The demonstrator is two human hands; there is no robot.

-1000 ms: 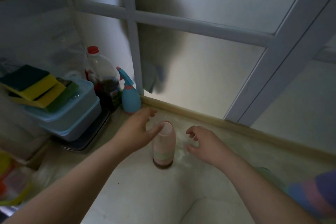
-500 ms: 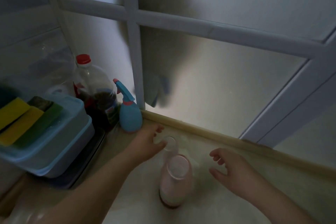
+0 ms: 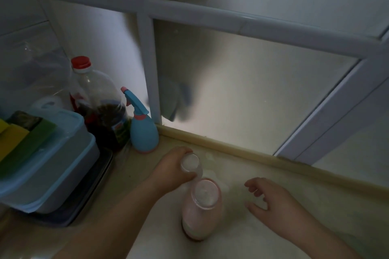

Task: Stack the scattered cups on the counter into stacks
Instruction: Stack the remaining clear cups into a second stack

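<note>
A stack of cups (image 3: 201,210), pink with pale bands and upside down, stands on the beige counter (image 3: 242,242) in front of me. Just behind it and to its left is a single clear cup (image 3: 191,164), also bottom up. My left hand (image 3: 172,169) is wrapped around that clear cup from the left, fingers and thumb on its sides. My right hand (image 3: 267,197) hovers to the right of the stack, fingers curled apart, holding nothing.
A blue spray bottle (image 3: 143,130) and a red-capped bottle (image 3: 99,103) stand by the frosted window (image 3: 242,90). At left, stacked blue plastic boxes (image 3: 48,166) carry sponges (image 3: 23,136) and sit on a dark tray (image 3: 92,191). A raised sill (image 3: 242,151) borders the counter's back.
My left hand left the top of the stack, reached behind it and closed on the clear cup. My right hand drew away to the right. The view moved closer.
</note>
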